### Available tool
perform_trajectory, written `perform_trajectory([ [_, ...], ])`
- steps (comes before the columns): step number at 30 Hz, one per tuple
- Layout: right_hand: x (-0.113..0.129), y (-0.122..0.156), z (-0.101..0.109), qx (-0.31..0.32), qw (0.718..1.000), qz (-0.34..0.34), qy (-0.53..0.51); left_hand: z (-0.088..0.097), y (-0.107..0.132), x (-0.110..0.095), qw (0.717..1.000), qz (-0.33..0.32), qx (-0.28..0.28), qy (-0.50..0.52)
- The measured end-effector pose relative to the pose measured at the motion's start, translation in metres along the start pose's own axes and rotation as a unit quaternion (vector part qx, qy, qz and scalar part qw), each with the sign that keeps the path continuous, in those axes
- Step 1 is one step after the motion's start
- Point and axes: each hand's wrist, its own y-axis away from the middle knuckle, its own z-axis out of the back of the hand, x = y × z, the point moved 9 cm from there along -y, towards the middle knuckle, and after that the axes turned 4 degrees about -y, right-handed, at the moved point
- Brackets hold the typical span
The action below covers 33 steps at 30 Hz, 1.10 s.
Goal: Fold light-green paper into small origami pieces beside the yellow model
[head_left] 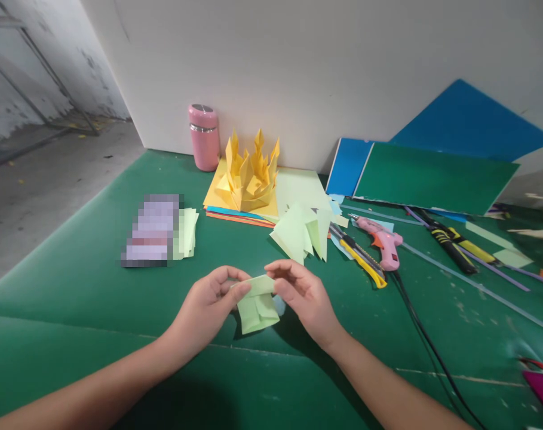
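A small piece of light green folded paper [258, 312] is held just above the green table. My left hand [215, 298] pinches its upper left corner between thumb and fingers. At the upper right corner, the thumb and fingers of my right hand [304, 298] close on the paper's edge. A folded band runs along the paper's top, and creased flaps show below it. Behind my hands lie several pale green folded paper pieces [295, 233]. A yellow folded-paper crown [248, 179] stands on a stack of coloured paper [212, 191].
A blurred-out phone-like object [152, 233] and green paper slips [189, 233] lie left. A pink flask [205, 140] stands behind. Rightward are a yellow utility knife [363, 260], a corded pink glue gun [383, 239], pliers [453, 245], and blue and green boards [436, 179] against the wall.
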Motion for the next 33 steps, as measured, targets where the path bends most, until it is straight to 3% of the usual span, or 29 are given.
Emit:
perform_trajectory([
  [6, -0.002, 0.0, -0.002, -0.008, 0.997, -0.01, 0.071, -0.002, 0.001, -0.002, 0.999, 0.01, 0.01, -0.04],
  [10, -0.005, -0.002, 0.003, -0.027, 0.998, -0.039, 0.045, -0.003, -0.001, 0.001, 0.999, 0.04, 0.022, 0.02],
  [16, -0.013, -0.002, 0.015, -0.072, 0.994, -0.083, -0.007, -0.014, -0.001, 0.002, 0.984, 0.061, 0.098, 0.137],
  [19, -0.016, -0.002, 0.02, -0.088, 0.992, -0.085, -0.028, -0.009, -0.002, 0.006, 0.982, 0.087, 0.074, 0.151],
  [24, -0.015, -0.003, 0.02, -0.087, 0.993, -0.076, -0.032, -0.007, -0.003, 0.007, 0.987, 0.09, 0.071, 0.115],
  [33, -0.01, -0.004, 0.019, -0.082, 0.995, -0.059, 0.005, -0.001, -0.002, 0.0, 0.997, 0.019, 0.063, -0.032],
])
